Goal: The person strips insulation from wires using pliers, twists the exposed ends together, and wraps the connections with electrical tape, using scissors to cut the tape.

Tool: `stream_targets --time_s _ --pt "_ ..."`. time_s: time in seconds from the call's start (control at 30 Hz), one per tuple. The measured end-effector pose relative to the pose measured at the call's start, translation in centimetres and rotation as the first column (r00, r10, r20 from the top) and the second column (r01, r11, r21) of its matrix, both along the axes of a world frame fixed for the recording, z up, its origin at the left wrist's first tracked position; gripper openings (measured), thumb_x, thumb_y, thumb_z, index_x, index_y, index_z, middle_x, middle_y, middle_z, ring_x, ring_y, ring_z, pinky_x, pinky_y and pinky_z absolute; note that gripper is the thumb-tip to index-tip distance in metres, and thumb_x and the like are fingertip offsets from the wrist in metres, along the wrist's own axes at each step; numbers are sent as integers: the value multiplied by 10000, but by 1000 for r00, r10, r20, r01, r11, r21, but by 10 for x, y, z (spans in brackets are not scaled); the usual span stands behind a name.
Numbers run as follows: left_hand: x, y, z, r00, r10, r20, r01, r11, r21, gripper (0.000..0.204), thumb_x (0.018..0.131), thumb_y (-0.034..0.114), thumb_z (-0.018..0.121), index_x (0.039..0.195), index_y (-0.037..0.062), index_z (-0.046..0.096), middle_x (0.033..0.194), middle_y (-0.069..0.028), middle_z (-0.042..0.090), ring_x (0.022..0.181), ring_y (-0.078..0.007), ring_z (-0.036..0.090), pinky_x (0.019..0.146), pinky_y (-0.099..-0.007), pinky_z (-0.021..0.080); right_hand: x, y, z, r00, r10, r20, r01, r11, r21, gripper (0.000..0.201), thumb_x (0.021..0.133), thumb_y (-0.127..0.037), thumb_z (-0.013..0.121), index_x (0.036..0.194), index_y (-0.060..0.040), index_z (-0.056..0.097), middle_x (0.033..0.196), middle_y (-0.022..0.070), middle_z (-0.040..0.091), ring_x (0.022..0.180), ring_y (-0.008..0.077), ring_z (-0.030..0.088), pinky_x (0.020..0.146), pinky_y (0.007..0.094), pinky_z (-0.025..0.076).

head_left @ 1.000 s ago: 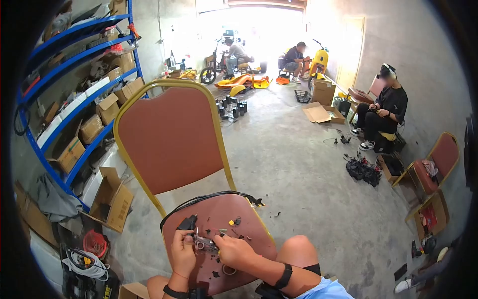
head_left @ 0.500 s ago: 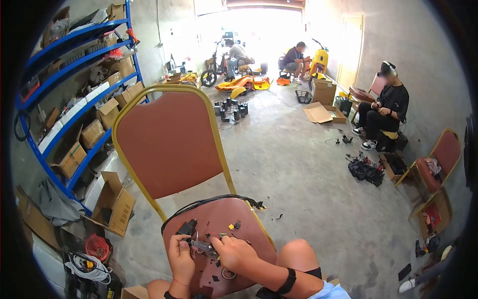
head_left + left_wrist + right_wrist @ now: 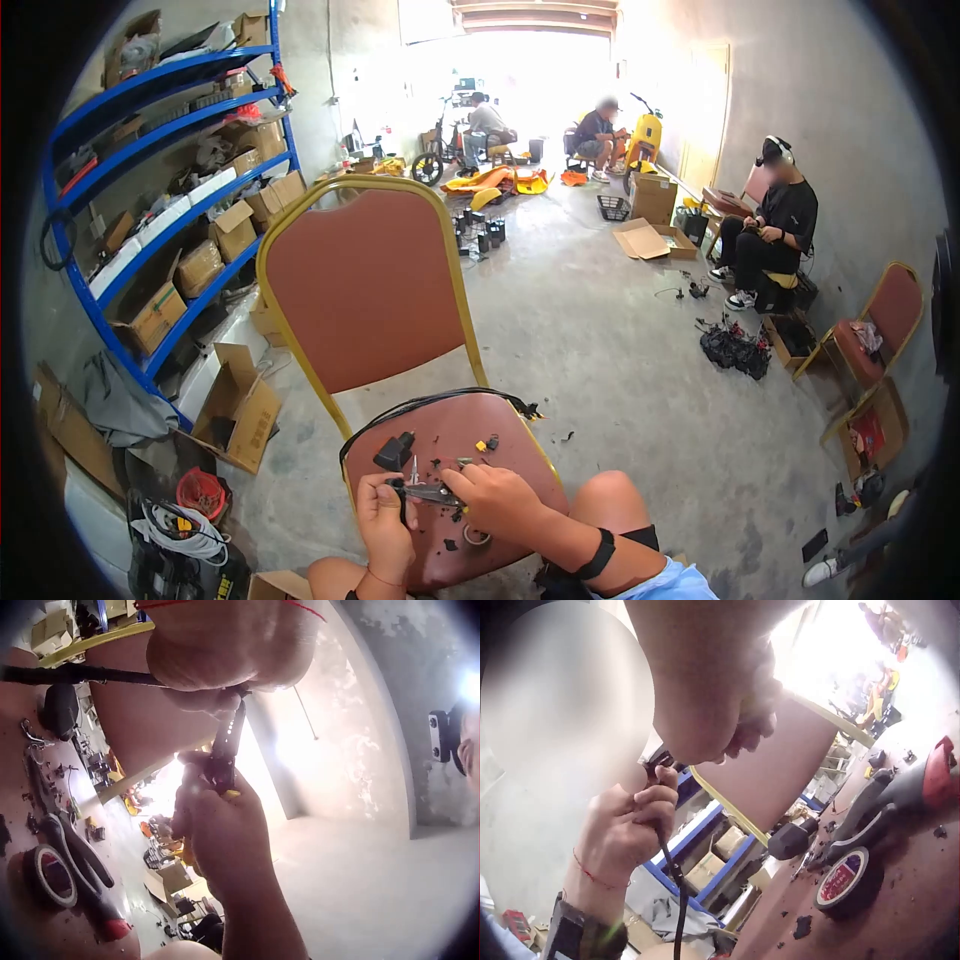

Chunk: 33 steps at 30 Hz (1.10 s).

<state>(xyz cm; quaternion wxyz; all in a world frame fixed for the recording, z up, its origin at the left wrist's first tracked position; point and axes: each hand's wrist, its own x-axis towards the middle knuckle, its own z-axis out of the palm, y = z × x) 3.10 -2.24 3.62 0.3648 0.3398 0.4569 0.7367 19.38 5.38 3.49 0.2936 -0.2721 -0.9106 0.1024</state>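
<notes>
Head view: above the front half of the chair seat, the left hand pinches a black cable between thumb and curled fingers, and the right hand has its fingers wrapped round a metal hand tool. The cable hangs down from the left fist beside the seat; whether the tool's mouth is closed on it I cannot tell, as the fingers hide that spot.

The likeliest trouble, I judge, is a nipped fingertip, because the tool's tip sits right at the left thumb (bare skin, no glove). A loose pinch could let the cable twist or slide under a pull, and too hard a squeeze could nick the wires inside. With both hands held up off the seat, nothing steadies the work, so a sudden release might jerk them apart.

Lower down, a dropped elbow could sweep the tape roll or the pliers off the seat's front part. The black adapter, towards the seat's back left, looks safer. Small scraps on the seat could cling to exposed wire.
</notes>
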Motion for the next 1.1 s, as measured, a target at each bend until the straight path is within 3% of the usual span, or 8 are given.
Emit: stream_targets --time_s 0.13,0.3,0.47,0.57,0.67,0.9,1.03,1.1 --pt "3 -15 4 997 -76 -32 75 996 -38 316 1045 359 504 1052 44 534 745 -65 591 521 -79 453 453 -205 341 12 -5 18 975 192 114 -122 887 -445 358 846 -34 587 1203 -28 573 948 111 648 874 284 660 713 410 527" --pt "2 -33 -3 957 -220 -189 201 973 -114 343 1040 382 512 1047 43 563 762 -46 616 550 -51 471 462 -189 342 39 10 14 865 495 -75 -253 303 -919 396 955 -238 653 1295 -44 597 1082 107 694 925 188 680 768 305 553" --pt "2 -46 11 952 -226 -204 202 970 -132 344 1033 373 536 1036 33 588 739 -32 613 553 -41 457 490 -187 351 43 4 0 803 421 -422 -266 -380 -886 418 936 -105 596 1341 -8 557 1137 64 674 935 184 674 826 291 535" --pt "-4 -50 6 968 -208 -138 207 978 -22 377 996 398 585 1035 23 576 794 -74 630 555 -63 480 487 -198 378 38 -11 11 752 373 -543 -280 -565 -776 429 913 -94 616 1332 -13 568 1193 98 667 958 158 676 793 252 537" --pt "-5 -58 3 974 -177 -140 190 978 83 413 970 422 616 1021 16 559 828 -120 630 539 -90 488 476 -204 390 38 -33 18 605 258 -753 -444 -676 -588 345 964 -64 549 1286 63 548 1113 224 697 954 325 709 758 392 592" --pt "0 -59 2 953 -250 -169 286 928 239 371 982 410 608 999 47 531 767 -102 562 502 -88 434 457 -205 365 42 -43 6 544 80 -835 -199 -955 -222 488 944 -32 577 1392 110 446 1347 287 567 1090 346 679 876 411 580" --pt "-28 -56 16 998 -70 0 67 950 306 346 995 400 593 1048 74 491 728 -86 524 474 -95 412 431 -218 340 31 -69 -81 505 239 -829 -176 -912 -371 607 896 -6 623 1443 99 383 1333 281 577 1167 331 630 959 390 523" --pt "-23 -54 25 999 -30 30 21 965 262 347 1011 414 556 1066 80 478 727 -85 529 460 -98 399 420 -222 331 31 -60 -55 490 369 -790 -466 -655 -595 494 909 -74 620 1378 25 501 1263 184 634 1056 225 666 844 300 534"
